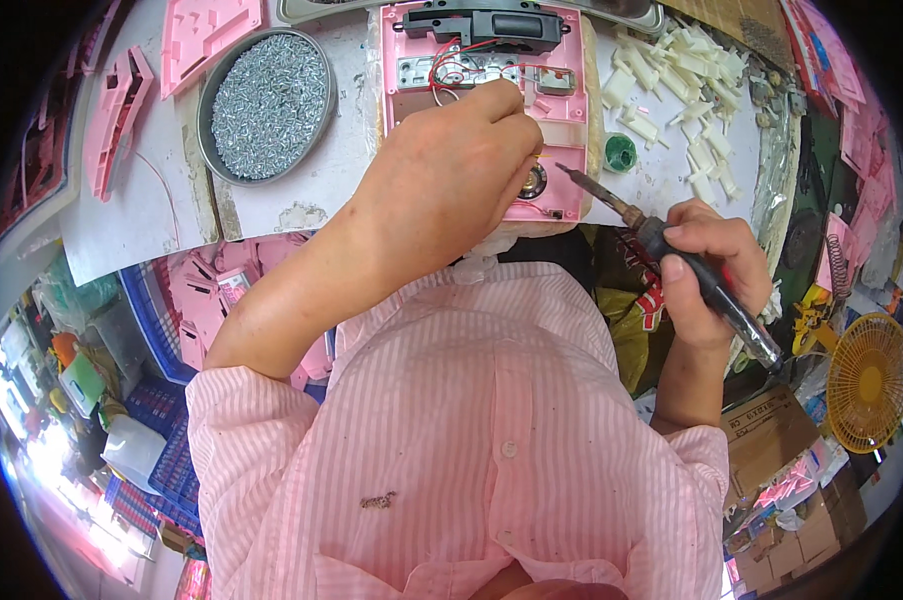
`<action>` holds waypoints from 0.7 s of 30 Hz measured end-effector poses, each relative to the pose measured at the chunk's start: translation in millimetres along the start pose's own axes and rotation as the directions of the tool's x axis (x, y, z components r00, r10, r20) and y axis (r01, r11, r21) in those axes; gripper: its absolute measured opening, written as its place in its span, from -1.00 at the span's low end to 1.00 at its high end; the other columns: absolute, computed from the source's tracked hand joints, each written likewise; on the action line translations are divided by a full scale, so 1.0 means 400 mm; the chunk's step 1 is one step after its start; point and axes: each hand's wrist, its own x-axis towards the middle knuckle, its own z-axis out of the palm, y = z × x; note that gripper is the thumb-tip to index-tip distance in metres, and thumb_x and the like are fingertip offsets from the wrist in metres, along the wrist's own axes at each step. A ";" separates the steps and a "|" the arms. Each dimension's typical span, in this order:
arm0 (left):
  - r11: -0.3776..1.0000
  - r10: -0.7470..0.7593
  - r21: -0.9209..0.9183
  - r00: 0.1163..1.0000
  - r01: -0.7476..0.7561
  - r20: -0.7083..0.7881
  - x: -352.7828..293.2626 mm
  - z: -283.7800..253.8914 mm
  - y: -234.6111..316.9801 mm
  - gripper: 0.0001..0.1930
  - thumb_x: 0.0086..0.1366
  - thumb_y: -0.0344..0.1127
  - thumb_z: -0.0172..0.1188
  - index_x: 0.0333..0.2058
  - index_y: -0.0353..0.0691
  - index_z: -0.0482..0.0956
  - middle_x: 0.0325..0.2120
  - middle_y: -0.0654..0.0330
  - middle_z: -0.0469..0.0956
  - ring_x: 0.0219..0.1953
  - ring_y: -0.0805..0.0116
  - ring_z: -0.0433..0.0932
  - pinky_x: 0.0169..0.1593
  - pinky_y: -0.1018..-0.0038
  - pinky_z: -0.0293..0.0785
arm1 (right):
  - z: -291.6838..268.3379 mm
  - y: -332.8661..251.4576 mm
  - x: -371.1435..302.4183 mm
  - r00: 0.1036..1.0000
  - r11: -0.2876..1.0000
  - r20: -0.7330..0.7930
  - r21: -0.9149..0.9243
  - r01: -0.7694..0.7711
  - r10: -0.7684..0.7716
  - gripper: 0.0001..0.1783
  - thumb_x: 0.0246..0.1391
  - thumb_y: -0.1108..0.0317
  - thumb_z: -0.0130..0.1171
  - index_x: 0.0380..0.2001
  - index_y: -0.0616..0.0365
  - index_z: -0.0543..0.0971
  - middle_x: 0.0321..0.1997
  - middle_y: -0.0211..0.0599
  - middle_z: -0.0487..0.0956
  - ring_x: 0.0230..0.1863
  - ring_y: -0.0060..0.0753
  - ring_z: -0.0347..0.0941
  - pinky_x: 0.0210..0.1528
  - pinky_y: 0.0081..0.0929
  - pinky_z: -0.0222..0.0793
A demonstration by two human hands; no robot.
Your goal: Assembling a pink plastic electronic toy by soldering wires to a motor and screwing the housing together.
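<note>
My left hand (461, 165) reaches over a pink plastic housing (568, 190), its fingers bent and pressed together; what they pinch, if anything, is hidden. In my right hand (709, 268) is a soldering iron (661, 243), gripped by its dark handle. Its tip points left and sits just above the housing's near right part, close to a small round black part (535, 182). At the far end of the housing lies a black module (501, 27), with a metal strip (411, 72) and thin red wires (437, 72) below it.
Left of the housing stands a round metal bowl (204, 130) full of small screws (271, 105). Pink plastic parts (119, 125) lie farther left. To the right are a small green pot (619, 152) and a heap of white plastic pieces (676, 80). A yellow fan (868, 383) stands at the right.
</note>
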 end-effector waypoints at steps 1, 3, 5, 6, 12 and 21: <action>1.000 -0.001 -0.001 1.000 0.001 -0.001 -0.001 -0.001 0.000 -0.92 0.19 -0.44 0.27 -0.33 -0.25 0.59 -0.32 0.12 0.52 -0.33 0.08 0.57 -0.26 0.30 0.51 | -0.006 -0.004 -0.001 1.000 1.000 0.009 -0.013 0.010 -0.010 -0.78 -0.07 0.49 0.31 -0.32 0.35 0.55 -0.62 -0.34 0.43 -0.60 -0.47 0.32 -0.47 -0.50 0.23; 1.000 0.023 -0.005 0.999 -0.023 -0.032 -0.007 -0.001 -0.002 -0.91 0.18 -0.44 0.29 -0.32 -0.24 0.62 -0.34 0.14 0.52 -0.34 0.12 0.57 -0.28 0.34 0.52 | -0.020 -0.001 -0.008 1.000 1.000 -0.015 -0.025 0.019 -0.019 -0.78 -0.06 0.50 0.30 -0.32 0.35 0.54 -0.61 -0.33 0.43 -0.59 -0.46 0.31 -0.43 -0.47 0.26; 0.999 0.041 -0.015 0.998 -0.042 -0.056 -0.014 -0.001 -0.002 -0.89 0.16 -0.45 0.31 -0.30 -0.23 0.64 -0.35 0.16 0.52 -0.35 0.16 0.58 -0.29 0.37 0.52 | -0.024 -0.002 -0.013 0.998 1.000 -0.052 -0.019 0.017 -0.018 -0.79 -0.06 0.51 0.29 -0.32 0.36 0.54 -0.59 -0.32 0.44 -0.58 -0.45 0.31 -0.39 -0.44 0.29; 0.998 0.048 -0.025 0.997 -0.050 -0.064 -0.017 -0.002 0.000 -0.88 0.16 -0.45 0.31 -0.29 -0.23 0.65 -0.36 0.17 0.52 -0.36 0.18 0.58 -0.29 0.38 0.52 | -0.024 -0.008 -0.015 0.997 1.000 -0.078 -0.009 0.009 -0.010 -0.79 -0.05 0.51 0.28 -0.32 0.36 0.54 -0.58 -0.31 0.45 -0.58 -0.45 0.31 -0.37 -0.42 0.30; 0.997 0.065 -0.044 0.994 -0.069 -0.086 -0.020 0.003 0.001 -0.84 0.13 -0.50 0.32 -0.27 -0.22 0.65 -0.38 0.17 0.52 -0.41 0.22 0.55 -0.33 0.40 0.50 | -0.028 -0.013 -0.009 0.998 1.000 -0.063 0.009 0.008 -0.008 -0.79 -0.04 0.52 0.28 -0.31 0.37 0.53 -0.56 -0.31 0.45 -0.56 -0.44 0.31 -0.33 -0.40 0.32; 0.989 0.109 -0.089 0.987 -0.120 -0.117 -0.020 0.007 -0.013 -0.80 0.10 -0.54 0.32 -0.27 -0.24 0.60 -0.40 0.17 0.53 -0.41 0.19 0.56 -0.34 0.39 0.50 | -0.030 -0.012 -0.002 0.996 1.000 -0.089 0.020 0.023 -0.021 -0.79 -0.04 0.50 0.29 -0.32 0.37 0.54 -0.57 -0.32 0.45 -0.57 -0.44 0.30 -0.32 -0.38 0.32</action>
